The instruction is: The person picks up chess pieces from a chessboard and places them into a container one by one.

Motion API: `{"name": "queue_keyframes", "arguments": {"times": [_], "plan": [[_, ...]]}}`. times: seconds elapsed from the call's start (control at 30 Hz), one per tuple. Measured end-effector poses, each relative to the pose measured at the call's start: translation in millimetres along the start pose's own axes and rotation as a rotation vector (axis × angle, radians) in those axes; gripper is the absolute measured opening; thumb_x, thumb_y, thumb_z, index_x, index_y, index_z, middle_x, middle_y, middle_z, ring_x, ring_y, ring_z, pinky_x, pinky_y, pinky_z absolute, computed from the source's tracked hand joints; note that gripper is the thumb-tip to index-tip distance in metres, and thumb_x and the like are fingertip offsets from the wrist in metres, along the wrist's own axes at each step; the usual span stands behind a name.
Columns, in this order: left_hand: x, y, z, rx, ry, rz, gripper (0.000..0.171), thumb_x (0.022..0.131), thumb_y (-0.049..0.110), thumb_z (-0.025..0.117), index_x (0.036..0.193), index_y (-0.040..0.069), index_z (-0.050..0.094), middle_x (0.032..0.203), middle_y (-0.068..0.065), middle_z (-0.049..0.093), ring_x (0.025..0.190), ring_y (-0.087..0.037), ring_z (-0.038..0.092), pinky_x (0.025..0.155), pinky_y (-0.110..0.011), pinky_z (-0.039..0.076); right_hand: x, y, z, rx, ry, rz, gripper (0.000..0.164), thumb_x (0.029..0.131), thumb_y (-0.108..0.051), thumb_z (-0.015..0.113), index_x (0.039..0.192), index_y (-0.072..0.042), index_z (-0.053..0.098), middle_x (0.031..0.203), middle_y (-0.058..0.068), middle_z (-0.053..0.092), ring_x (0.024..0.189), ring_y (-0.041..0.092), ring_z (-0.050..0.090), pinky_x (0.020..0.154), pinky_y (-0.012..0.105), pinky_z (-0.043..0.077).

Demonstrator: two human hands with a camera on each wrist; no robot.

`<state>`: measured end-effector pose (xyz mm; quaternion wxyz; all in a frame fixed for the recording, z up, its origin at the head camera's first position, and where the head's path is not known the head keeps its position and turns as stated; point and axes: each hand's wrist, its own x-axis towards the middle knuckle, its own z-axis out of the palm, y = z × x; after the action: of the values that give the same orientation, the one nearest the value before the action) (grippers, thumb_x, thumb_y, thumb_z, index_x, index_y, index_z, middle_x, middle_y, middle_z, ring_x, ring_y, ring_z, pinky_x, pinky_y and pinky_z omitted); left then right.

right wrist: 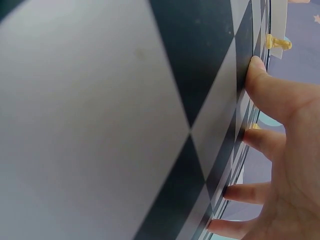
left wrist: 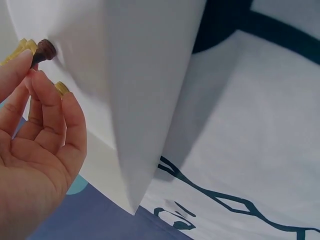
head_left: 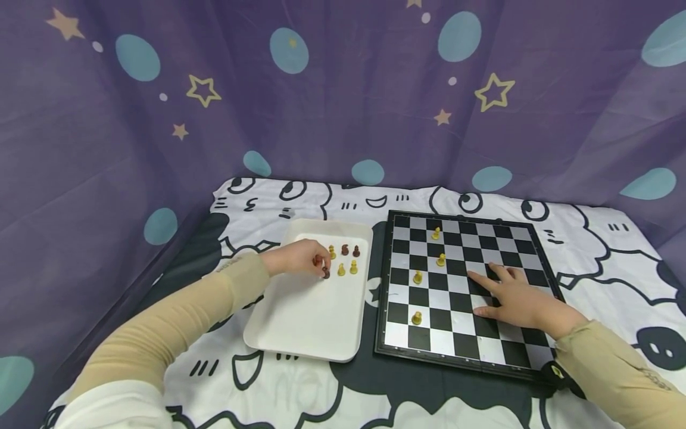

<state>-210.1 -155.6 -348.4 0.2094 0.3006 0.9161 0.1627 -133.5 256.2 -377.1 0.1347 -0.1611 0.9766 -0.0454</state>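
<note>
Evidently, the left hand [head_left: 298, 257] pinches a dark brown chess piece [left wrist: 46, 50] between thumb and fingers, at the far half of the white tray [head_left: 305, 328]; whether the base touches the tray floor I cannot tell, and the fingers hide too much to name its type. It looks like hard, smooth plastic, so it should be light and stiff, with no give under a pinch, and unlikely to break if dropped. A small rounded body like that could roll or slip between the fingertips, so the narrow part above the base seems the best hold, thumb facing finger, with little force. Neighbours in the tray, such as the brown knight [head_left: 345, 249] and the yellow pieces [head_left: 341, 270], stand close together and would probably topple at a nudge. Meanwhile, the right hand [head_left: 520, 301] holds nothing: its fingers spread, tips resting on the chessboard [head_left: 396, 335], to the right of four yellow chessmen [head_left: 441, 260] on its squares.
</note>
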Motion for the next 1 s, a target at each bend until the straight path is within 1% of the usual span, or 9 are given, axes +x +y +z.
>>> {"name": "queue_keyframes", "arguments": {"times": [0.17,0.3,0.5,0.67,0.77,0.87,1.0], "plan": [[-1.8,0.1,-1.3,-0.009,-0.003,-0.029,0.012,0.083,0.005,0.07,0.095,0.007,0.069,0.069,0.003,0.057,0.063,-0.007,0.048,0.062,-0.022,0.041,0,0,1,-0.001,-0.001,0.002,0.087,0.077,-0.072,0.054,0.143,-0.016,0.041,0.142,0.031,0.028,0.124,0.06,0.027,0.082,0.071,0.038],[-2.7,1.4,-4.3,-0.015,0.016,-0.047,0.017,0.083,0.006,0.07,0.1,0.006,0.068,0.07,0.002,0.058,0.063,-0.008,0.049,0.063,-0.022,0.041,-1,0,0,-0.001,-0.002,0.002,0.087,0.077,-0.071,0.054,0.143,-0.016,0.041,0.142,0.031,0.028,0.124,0.06,0.027,0.082,0.071,0.038],[-5.2,4.2,-10.8,-0.029,0.038,-0.052,0.02,0.084,0.008,0.07,0.104,0.004,0.068,0.071,0.001,0.056,0.065,-0.009,0.048,0.063,-0.023,0.041,-1,1,-1,0.003,-0.01,-0.001,0.087,0.077,-0.07,0.055,0.143,-0.016,0.04,0.142,0.032,0.028,0.123,0.06,0.027,0.082,0.07,0.039],[-5.7,9.2,-18.6,-0.025,0.057,-0.041,0.019,0.085,0.01,0.069,0.104,0.005,0.069,0.071,0.001,0.055,0.065,-0.01,0.046,0.062,-0.024,0.039,1,1,0,0.012,-0.019,0.009,0.088,0.077,-0.071,0.054,0.144,-0.017,0.039,0.143,0.031,0.026,0.124,0.06,0.026,0.083,0.07,0.038],[-3.0,12.1,-22.2,-0.025,0.078,-0.021,0.018,0.085,0.01,0.068,0.102,0.004,0.069,0.071,0.0,0.055,0.065,-0.01,0.045,0.063,-0.025,0.039,1,2,0,0.013,-0.019,0.012,0.088,0.077,-0.072,0.054,0.144,-0.017,0.039,0.143,0.031,0.026,0.124,0.06,0.025,0.083,0.071,0.038],[-0.1,16.2,-23.5,-0.041,0.088,-0.004,0.017,0.086,0.01,0.066,0.102,0.004,0.069,0.072,0.0,0.056,0.066,-0.011,0.046,0.064,-0.025,0.04,1,2,1,0.01,-0.019,0.013,0.088,0.077,-0.072,0.054,0.144,-0.017,0.039,0.143,0.031,0.026,0.124,0.061,0.025,0.083,0.071,0.038],[3.5,23.4,-22.3,-0.076,0.081,0.021,0.017,0.087,0.011,0.065,0.103,0.005,0.068,0.073,0.001,0.055,0.067,-0.011,0.046,0.065,-0.025,0.04,1,1,0,0.015,-0.024,0.014,0.088,0.077,-0.071,0.054,0.144,-0.016,0.039,0.143,0.031,0.025,0.124,0.061,0.024,0.083,0.071,0.038]]}}
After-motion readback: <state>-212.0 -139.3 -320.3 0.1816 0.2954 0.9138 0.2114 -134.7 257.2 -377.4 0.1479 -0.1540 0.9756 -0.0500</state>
